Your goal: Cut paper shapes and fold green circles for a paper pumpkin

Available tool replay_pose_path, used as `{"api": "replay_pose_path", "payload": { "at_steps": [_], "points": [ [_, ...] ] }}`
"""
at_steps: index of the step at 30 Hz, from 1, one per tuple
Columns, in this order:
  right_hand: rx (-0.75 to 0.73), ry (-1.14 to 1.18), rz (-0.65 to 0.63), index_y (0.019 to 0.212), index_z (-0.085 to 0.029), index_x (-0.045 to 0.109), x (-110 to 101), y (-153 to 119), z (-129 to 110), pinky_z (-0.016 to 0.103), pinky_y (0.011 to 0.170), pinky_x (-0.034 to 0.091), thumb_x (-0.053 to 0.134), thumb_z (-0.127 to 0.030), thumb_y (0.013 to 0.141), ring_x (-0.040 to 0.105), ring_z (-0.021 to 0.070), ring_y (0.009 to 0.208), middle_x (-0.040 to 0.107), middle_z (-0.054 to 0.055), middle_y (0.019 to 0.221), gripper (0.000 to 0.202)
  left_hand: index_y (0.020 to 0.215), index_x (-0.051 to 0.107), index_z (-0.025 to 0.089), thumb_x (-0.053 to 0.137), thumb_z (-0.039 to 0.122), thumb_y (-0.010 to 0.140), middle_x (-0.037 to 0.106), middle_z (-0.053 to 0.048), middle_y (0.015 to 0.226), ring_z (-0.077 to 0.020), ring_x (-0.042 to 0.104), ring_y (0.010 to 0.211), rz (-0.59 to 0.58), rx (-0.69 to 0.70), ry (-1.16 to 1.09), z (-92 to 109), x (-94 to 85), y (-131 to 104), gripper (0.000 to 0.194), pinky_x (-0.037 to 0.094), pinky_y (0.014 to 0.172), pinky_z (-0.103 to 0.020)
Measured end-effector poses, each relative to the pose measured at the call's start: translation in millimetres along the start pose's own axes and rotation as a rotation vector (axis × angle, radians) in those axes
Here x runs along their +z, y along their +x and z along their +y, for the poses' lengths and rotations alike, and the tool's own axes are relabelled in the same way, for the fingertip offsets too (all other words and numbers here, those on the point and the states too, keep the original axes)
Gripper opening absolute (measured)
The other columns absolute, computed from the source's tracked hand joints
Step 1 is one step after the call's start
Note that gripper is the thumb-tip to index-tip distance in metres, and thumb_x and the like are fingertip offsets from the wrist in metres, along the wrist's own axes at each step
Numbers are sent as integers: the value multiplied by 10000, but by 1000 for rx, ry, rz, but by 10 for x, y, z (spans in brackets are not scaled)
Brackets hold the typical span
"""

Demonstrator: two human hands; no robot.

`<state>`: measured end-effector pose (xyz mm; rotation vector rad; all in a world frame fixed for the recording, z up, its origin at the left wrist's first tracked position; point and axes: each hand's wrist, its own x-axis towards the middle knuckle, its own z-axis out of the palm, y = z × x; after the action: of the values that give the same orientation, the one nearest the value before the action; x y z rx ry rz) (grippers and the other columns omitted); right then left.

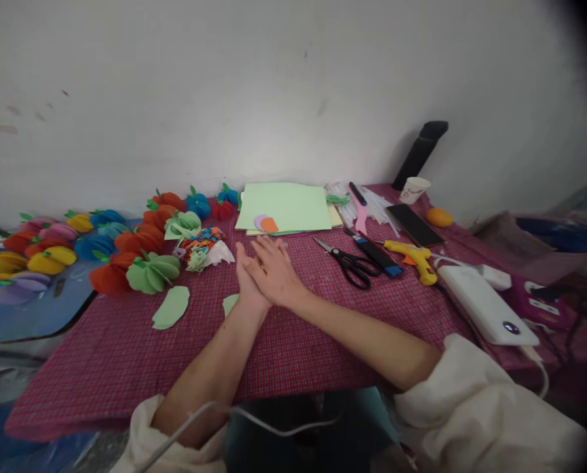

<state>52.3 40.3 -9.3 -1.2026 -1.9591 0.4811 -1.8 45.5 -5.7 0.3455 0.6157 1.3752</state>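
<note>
My left hand (245, 276) and my right hand (277, 276) are pressed palm to palm above the red checked tablecloth, the right one lying over the left with its fingers stretched together. A tiny speck of green shows between the fingers; whatever lies between the palms is hidden. Just under my left wrist, a light green paper piece (230, 304) is partly covered. Farther left lie folded light green paper pieces (172, 307). Black-handled scissors (348, 263) rest to the right of my hands. Behind them is a stack of light green sheets (286, 205), with small purple and orange paper pieces (268, 225) on it.
Paper pumpkins (153, 272) in several colours crowd the left, near a heap of paper scraps (202, 248). At right are a utility knife (379, 255), yellow glue gun (414, 256), phone (414, 225), paper cup (413, 190), orange fruit (440, 217) and white power bank (488, 305) with cables.
</note>
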Motion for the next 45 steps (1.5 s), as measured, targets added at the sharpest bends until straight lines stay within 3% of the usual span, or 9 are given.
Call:
{"api": "replay_pose_path", "payload": {
  "at_steps": [6,10,13,19,25,30,33,37,45],
  "points": [
    [-179,305,30,1046,-214,574,-66,-222,-51,290,948,338,372,-263,867,478,143,1102,572,39,1146,274,1131,468,233,329,672,702,530,-118,1171,-244,497,1097,8,46,-138,147,-98,54,630,411,877,-399],
    [21,453,132,973,-203,575,-153,51,145,248,718,433,381,-326,858,576,126,794,634,24,875,257,1137,457,193,344,575,759,520,-128,1162,-203,516,1066,96,44,-111,123,-22,24,550,434,845,-310],
    [235,545,163,710,-172,545,-239,256,346,196,452,341,353,-449,847,438,84,456,493,-29,533,364,1159,433,206,336,527,778,478,-122,1209,-180,495,1092,192,92,-38,193,4,-50,507,393,900,-301],
    [450,560,111,480,-198,331,-309,240,479,212,367,182,371,-601,773,233,62,347,270,-72,384,500,1118,463,273,369,475,780,415,-85,1277,-218,440,1141,211,198,103,616,-3,-296,405,279,969,-498],
    [472,698,55,491,-193,340,-316,211,319,202,361,199,327,-604,790,234,58,334,276,-77,383,509,1099,460,257,395,487,750,400,-112,1276,-243,461,1105,231,3,155,503,-99,-237,424,330,912,-525],
    [273,673,-70,703,-175,581,-249,161,145,218,580,432,247,-590,827,565,112,630,616,23,700,547,870,523,207,330,481,784,582,-78,871,-188,586,750,199,-194,48,196,-66,-88,347,474,698,-398],
    [146,659,-44,890,-188,633,-146,94,142,295,808,435,278,-546,847,589,167,910,653,60,946,507,693,495,182,361,437,794,557,-25,645,-142,570,597,225,-161,-41,125,-9,-66,305,477,597,-283],
    [127,706,35,1076,-193,586,-105,41,159,338,902,403,255,-505,873,564,176,1010,644,78,1028,497,694,514,162,420,423,782,572,-24,623,-128,571,572,234,-141,-17,46,-14,-29,291,470,561,-247],
    [56,553,228,1164,-207,520,-351,-1,62,315,1045,226,294,-466,877,377,143,1211,488,44,1266,448,597,478,154,528,260,757,474,40,460,-49,424,374,240,11,172,-56,-35,31,199,277,358,-161]
  ]
}}
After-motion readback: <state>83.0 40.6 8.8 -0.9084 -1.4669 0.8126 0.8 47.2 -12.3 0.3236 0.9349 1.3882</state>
